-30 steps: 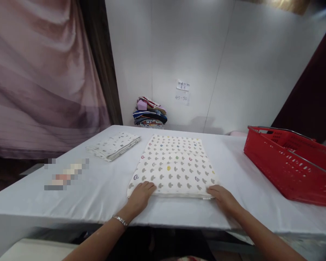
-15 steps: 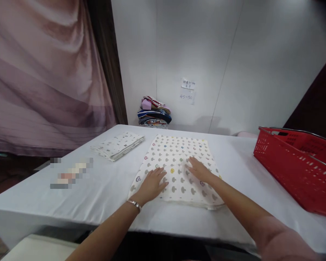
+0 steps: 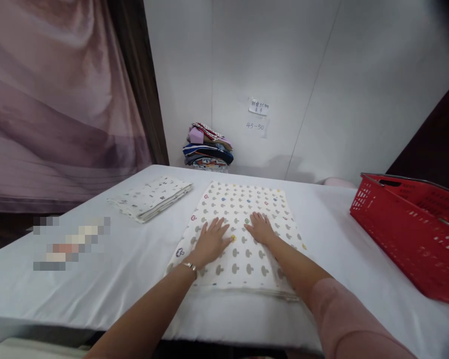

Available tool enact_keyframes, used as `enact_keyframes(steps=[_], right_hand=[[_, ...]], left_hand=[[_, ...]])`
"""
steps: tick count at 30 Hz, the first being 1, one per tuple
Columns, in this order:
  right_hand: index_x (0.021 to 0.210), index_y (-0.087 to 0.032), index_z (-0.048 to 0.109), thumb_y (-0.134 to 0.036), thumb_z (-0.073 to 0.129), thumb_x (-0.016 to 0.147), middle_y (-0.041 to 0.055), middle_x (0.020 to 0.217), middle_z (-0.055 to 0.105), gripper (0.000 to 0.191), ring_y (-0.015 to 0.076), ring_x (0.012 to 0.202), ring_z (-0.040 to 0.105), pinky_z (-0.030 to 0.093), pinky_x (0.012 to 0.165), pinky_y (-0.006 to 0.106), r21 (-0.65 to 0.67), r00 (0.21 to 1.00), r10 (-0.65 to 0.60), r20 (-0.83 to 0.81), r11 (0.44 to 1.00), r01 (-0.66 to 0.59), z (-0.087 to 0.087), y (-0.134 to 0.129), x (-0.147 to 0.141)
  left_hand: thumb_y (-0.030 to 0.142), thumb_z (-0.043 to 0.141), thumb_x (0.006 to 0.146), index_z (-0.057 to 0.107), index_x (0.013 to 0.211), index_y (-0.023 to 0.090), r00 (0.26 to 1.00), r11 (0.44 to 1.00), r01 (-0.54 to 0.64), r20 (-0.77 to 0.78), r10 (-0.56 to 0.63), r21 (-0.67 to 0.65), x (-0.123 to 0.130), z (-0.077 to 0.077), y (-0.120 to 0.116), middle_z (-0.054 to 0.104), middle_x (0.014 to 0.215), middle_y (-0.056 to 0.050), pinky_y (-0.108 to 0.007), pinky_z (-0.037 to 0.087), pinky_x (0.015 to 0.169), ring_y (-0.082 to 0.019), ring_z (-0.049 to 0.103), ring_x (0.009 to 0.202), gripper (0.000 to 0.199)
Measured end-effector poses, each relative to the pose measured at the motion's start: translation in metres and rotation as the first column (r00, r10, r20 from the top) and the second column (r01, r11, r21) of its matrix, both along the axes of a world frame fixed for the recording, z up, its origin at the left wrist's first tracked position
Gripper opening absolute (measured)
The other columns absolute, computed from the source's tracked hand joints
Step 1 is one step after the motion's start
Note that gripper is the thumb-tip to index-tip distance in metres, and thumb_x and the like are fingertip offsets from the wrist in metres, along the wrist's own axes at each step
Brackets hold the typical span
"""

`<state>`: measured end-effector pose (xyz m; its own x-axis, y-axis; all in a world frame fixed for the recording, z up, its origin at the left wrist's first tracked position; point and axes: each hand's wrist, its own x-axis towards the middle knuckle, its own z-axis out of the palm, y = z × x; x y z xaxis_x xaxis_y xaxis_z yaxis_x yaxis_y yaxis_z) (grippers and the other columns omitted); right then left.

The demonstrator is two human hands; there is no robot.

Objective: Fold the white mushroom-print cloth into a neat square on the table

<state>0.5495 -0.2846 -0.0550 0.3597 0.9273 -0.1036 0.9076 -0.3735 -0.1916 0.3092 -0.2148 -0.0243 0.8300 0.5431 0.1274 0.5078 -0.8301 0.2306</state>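
Note:
A folded white cloth (image 3: 243, 269) printed with grey and coloured mushroom shapes lies flat on the table in front of me. My left hand (image 3: 210, 243) rests palm down on its left half, fingers spread. On the middle of the same cloth, slightly farther from me, my right hand (image 3: 261, 229) lies flat with its fingers stretched out. Neither hand holds anything. To the left of this cloth lies a second folded white cloth (image 3: 153, 198) with small dark prints, touched by neither hand.
The table (image 3: 127, 279) wears a white cover. A red plastic basket (image 3: 400, 244) stands at the right edge, and a pixelated patch covers something at the left. Behind the table, a pile of folded fabrics (image 3: 208, 147) sits by the wall, below paper notes (image 3: 257, 117).
Both hands have shifted slightly over the mushroom-print cloth, the right one a little leftward with its fingers flatter. My view has moved slightly; the cloths stay in place on the table.

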Motion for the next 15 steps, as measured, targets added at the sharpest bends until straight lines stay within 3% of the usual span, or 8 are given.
enact_keyframes(steps=[3, 8, 15], right_hand=[[0.145, -0.016, 0.018, -0.057, 0.018, 0.090, 0.0076, 0.154, 0.007, 0.069, 0.0244, 0.140, 0.001, 0.004, 0.110, 0.043, 0.003, 1.000, -0.007, -0.019, 1.000, 0.007, 0.005, -0.011, 0.016], [0.140, -0.015, 0.029, -0.054, 0.022, 0.090, 0.0101, 0.152, 0.017, 0.064, 0.0261, 0.138, 0.011, 0.007, 0.109, 0.045, 0.055, 0.970, -0.235, 0.060, 0.971, 0.232, 0.002, -0.045, 0.050], [0.139, -0.018, 0.031, -0.058, 0.017, 0.089, 0.0120, 0.149, 0.023, 0.066, 0.0269, 0.137, 0.015, 0.015, 0.107, 0.050, 0.119, 0.950, -0.293, 0.103, 0.952, 0.281, -0.011, -0.061, 0.052]], left_hand=[[0.058, 0.029, 0.089, 0.040, 0.137, 0.021, 0.994, 0.996, -0.088, -0.074, 0.086, -0.022, 0.008, -0.009, 0.016, 0.024, 0.150, -0.008, -0.054, 0.012, 0.110, -0.028, 0.018, 0.138, 0.061], [0.060, 0.025, 0.088, 0.037, 0.138, 0.026, 0.995, 0.996, -0.084, -0.055, 0.083, -0.023, 0.001, -0.026, 0.025, 0.020, 0.151, -0.004, -0.052, 0.012, 0.110, -0.026, 0.017, 0.139, 0.062], [0.061, 0.023, 0.088, 0.036, 0.139, 0.027, 0.996, 0.997, -0.080, -0.045, 0.079, -0.018, 0.002, -0.031, 0.026, 0.021, 0.151, -0.004, -0.051, 0.012, 0.110, -0.026, 0.018, 0.139, 0.063]])
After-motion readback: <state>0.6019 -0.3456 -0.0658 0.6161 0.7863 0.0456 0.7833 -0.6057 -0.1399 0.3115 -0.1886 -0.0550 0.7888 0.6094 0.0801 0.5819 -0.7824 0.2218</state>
